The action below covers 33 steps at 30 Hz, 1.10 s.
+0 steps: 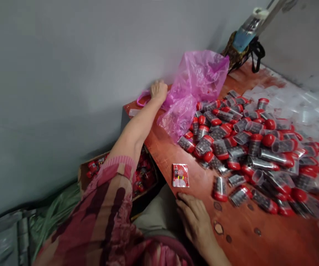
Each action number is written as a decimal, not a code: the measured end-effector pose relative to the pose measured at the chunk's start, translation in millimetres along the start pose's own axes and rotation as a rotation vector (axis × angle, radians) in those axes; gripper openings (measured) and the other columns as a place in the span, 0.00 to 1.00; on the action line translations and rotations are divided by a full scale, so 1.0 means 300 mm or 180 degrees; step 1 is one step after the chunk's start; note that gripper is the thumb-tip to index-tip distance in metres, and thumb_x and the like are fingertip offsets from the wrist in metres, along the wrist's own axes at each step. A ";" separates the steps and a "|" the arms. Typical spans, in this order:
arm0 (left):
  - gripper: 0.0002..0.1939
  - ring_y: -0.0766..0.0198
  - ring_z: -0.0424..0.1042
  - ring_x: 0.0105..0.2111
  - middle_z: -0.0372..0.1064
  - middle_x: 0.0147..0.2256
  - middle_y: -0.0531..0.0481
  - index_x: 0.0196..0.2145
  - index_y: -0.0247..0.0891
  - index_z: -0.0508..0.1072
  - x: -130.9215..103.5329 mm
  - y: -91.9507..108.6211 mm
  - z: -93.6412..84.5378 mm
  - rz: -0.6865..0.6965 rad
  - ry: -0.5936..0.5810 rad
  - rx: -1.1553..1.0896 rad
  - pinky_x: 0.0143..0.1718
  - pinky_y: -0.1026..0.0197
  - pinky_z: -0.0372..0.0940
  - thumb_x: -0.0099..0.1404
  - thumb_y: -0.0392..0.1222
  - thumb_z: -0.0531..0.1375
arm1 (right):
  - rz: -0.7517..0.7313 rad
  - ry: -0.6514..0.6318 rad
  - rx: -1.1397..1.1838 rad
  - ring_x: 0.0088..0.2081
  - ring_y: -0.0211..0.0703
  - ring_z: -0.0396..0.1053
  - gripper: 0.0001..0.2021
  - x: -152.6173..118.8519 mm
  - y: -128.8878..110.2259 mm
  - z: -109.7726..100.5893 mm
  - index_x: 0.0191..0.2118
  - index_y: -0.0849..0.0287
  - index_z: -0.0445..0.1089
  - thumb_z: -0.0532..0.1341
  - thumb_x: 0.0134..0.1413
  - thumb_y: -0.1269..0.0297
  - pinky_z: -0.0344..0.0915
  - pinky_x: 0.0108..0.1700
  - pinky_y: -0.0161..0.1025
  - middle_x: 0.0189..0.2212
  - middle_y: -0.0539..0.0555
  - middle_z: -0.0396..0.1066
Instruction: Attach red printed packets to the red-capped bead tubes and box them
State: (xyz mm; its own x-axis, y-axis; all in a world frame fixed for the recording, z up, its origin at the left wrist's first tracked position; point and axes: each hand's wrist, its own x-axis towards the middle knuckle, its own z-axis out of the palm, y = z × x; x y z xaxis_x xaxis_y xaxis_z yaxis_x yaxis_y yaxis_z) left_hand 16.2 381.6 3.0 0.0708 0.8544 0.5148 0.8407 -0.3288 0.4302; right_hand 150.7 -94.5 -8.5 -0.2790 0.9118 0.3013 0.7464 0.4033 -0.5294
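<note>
My left hand reaches across to the far corner of the table, its fingers closed on the edge of a thin pink plastic bag. The crumpled bag stands partly upright and leans over the pile. My right hand lies at the table's near edge, fingers stretched out and holding nothing. Just beyond its fingertips is a small red printed packet. To the right spreads a heap of small clear tubes with red rounded ends and dark dotted bands. What the pink bag contains cannot be made out.
The red-brown table meets a grey wall. Frosted clear plastic pieces cover its far right. A bottle with blue liquid stands by a dark strapped bag. Below the edge sits a cardboard box of red items, near green plastic sheeting.
</note>
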 end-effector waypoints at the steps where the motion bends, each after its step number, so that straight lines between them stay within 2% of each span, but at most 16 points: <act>1: 0.09 0.57 0.70 0.40 0.67 0.32 0.43 0.29 0.29 0.71 0.005 0.000 -0.020 -0.0309 -0.0167 0.0080 0.44 0.52 0.64 0.64 0.32 0.53 | -0.0002 -0.0012 0.0019 0.46 0.48 0.71 0.18 0.005 -0.003 -0.005 0.52 0.54 0.65 0.56 0.56 0.75 0.70 0.43 0.47 0.46 0.59 0.72; 2: 0.06 0.57 0.70 0.40 0.67 0.35 0.43 0.30 0.30 0.71 0.005 0.005 -0.051 -0.0498 -0.0198 0.0074 0.45 0.52 0.64 0.62 0.36 0.58 | 0.0003 -0.0021 0.0028 0.47 0.48 0.71 0.18 0.009 -0.006 -0.010 0.52 0.54 0.65 0.56 0.57 0.75 0.70 0.44 0.47 0.46 0.59 0.72; 4: 0.10 0.62 0.69 0.42 0.66 0.39 0.45 0.35 0.32 0.69 -0.030 0.030 -0.141 -0.0399 0.0088 -0.0124 0.46 0.55 0.63 0.63 0.43 0.59 | 0.0011 -0.0047 0.0039 0.47 0.48 0.70 0.16 0.016 -0.008 -0.017 0.51 0.55 0.65 0.56 0.57 0.74 0.69 0.44 0.47 0.46 0.60 0.72; 6: 0.17 0.65 0.69 0.42 0.66 0.36 0.49 0.36 0.34 0.69 -0.134 0.072 -0.252 0.0110 0.0297 -0.0319 0.45 0.58 0.63 0.69 0.51 0.49 | 0.0014 -0.0075 0.0057 0.47 0.48 0.69 0.15 0.019 -0.008 -0.020 0.50 0.57 0.65 0.56 0.57 0.74 0.68 0.44 0.47 0.46 0.60 0.72; 7: 0.21 0.67 0.70 0.39 0.67 0.33 0.50 0.33 0.35 0.69 -0.215 0.097 -0.308 0.0277 0.0311 -0.0405 0.44 0.59 0.63 0.70 0.52 0.45 | 0.0006 -0.0077 0.0065 0.47 0.48 0.69 0.15 0.019 -0.006 -0.020 0.49 0.57 0.66 0.57 0.57 0.74 0.68 0.45 0.46 0.47 0.61 0.72; 8: 0.23 0.68 0.70 0.36 0.67 0.30 0.51 0.31 0.34 0.69 -0.311 0.123 -0.360 0.0536 0.0130 -0.0522 0.42 0.60 0.63 0.70 0.52 0.44 | -0.0004 -0.0079 0.0072 0.48 0.48 0.69 0.14 0.018 -0.005 -0.019 0.49 0.58 0.66 0.57 0.57 0.73 0.68 0.45 0.46 0.47 0.61 0.72; 9: 0.22 0.69 0.69 0.33 0.68 0.29 0.51 0.29 0.34 0.69 -0.418 0.149 -0.407 0.0677 0.0088 -0.0651 0.40 0.62 0.64 0.70 0.52 0.46 | -0.0011 -0.0080 0.0073 0.48 0.48 0.68 0.14 0.017 -0.003 -0.018 0.49 0.58 0.66 0.57 0.57 0.73 0.67 0.45 0.46 0.47 0.61 0.72; 10: 0.22 0.69 0.69 0.31 0.69 0.28 0.51 0.28 0.34 0.70 -0.529 0.174 -0.445 0.0792 -0.0116 -0.0750 0.38 0.63 0.64 0.70 0.51 0.47 | -0.0013 -0.0085 0.0072 0.49 0.49 0.68 0.13 0.016 0.000 -0.016 0.49 0.58 0.66 0.57 0.58 0.72 0.67 0.45 0.47 0.47 0.61 0.71; 13: 0.23 0.69 0.70 0.27 0.69 0.24 0.50 0.25 0.34 0.69 -0.826 0.241 -0.511 0.0962 -0.0666 -0.0923 0.35 0.64 0.65 0.70 0.51 0.47 | -0.0026 -0.0074 0.0142 0.49 0.48 0.68 0.11 0.013 0.010 -0.013 0.47 0.58 0.68 0.57 0.58 0.70 0.67 0.47 0.47 0.48 0.61 0.71; 15: 0.18 0.65 0.73 0.39 0.74 0.34 0.45 0.34 0.35 0.73 -0.954 0.277 -0.521 0.1072 -0.0938 -0.1053 0.46 0.60 0.66 0.69 0.49 0.50 | 0.0012 -0.0055 0.0270 0.49 0.47 0.68 0.10 0.013 0.016 -0.014 0.46 0.57 0.69 0.57 0.59 0.69 0.67 0.48 0.47 0.48 0.60 0.71; 16: 0.16 0.61 0.71 0.47 0.74 0.40 0.43 0.40 0.35 0.73 -0.996 0.294 -0.520 0.1071 -0.1024 -0.1028 0.52 0.57 0.63 0.68 0.49 0.52 | 0.0058 -0.0042 0.0357 0.49 0.47 0.68 0.09 0.014 0.017 -0.015 0.45 0.57 0.69 0.56 0.59 0.68 0.67 0.48 0.47 0.47 0.59 0.72; 18: 0.19 0.55 0.63 0.57 0.68 0.52 0.39 0.49 0.35 0.70 -1.044 0.320 -0.510 0.0986 -0.1199 -0.0866 0.59 0.49 0.57 0.65 0.48 0.56 | 0.0184 -0.0030 0.0570 0.48 0.46 0.69 0.09 0.018 0.017 -0.023 0.44 0.56 0.70 0.56 0.60 0.66 0.67 0.49 0.48 0.46 0.58 0.72; 21: 0.19 0.50 0.56 0.61 0.60 0.58 0.37 0.51 0.35 0.70 -1.074 0.346 -0.488 0.0782 -0.1288 -0.0627 0.61 0.42 0.52 0.64 0.45 0.57 | 0.0319 -0.0022 0.0939 0.48 0.45 0.70 0.09 0.028 0.011 -0.046 0.42 0.56 0.71 0.55 0.61 0.64 0.68 0.49 0.47 0.45 0.58 0.73; 26: 0.12 0.51 0.58 0.60 0.62 0.57 0.39 0.45 0.37 0.74 -1.101 0.369 -0.451 0.0591 -0.1045 -0.0652 0.61 0.39 0.52 0.65 0.39 0.56 | 0.0573 0.0139 0.1241 0.47 0.44 0.71 0.10 0.062 0.020 -0.106 0.41 0.55 0.72 0.55 0.61 0.61 0.67 0.50 0.45 0.44 0.56 0.74; 30: 0.11 0.51 0.59 0.59 0.67 0.54 0.44 0.42 0.40 0.76 -1.111 0.372 -0.432 0.0470 -0.0923 -0.0682 0.60 0.39 0.52 0.65 0.40 0.56 | 0.0771 0.0441 0.1109 0.45 0.45 0.72 0.09 0.093 0.045 -0.137 0.39 0.55 0.73 0.56 0.59 0.60 0.67 0.50 0.47 0.42 0.55 0.75; 33: 0.12 0.52 0.60 0.59 0.67 0.54 0.43 0.43 0.38 0.75 -1.110 0.366 -0.429 0.0491 -0.0895 -0.0732 0.61 0.41 0.52 0.65 0.42 0.56 | 0.0875 0.0516 0.1045 0.44 0.45 0.72 0.09 0.091 0.058 -0.144 0.39 0.55 0.72 0.57 0.58 0.59 0.68 0.48 0.46 0.41 0.55 0.75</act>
State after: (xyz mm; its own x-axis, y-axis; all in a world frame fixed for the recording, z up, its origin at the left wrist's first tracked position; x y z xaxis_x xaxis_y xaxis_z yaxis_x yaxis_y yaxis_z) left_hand 15.7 9.1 -25.9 0.3581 0.8542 0.3769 0.6686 -0.5164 0.5351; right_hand 182.0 -65.9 24.8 0.0203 0.9751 0.2207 0.5410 0.1749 -0.8226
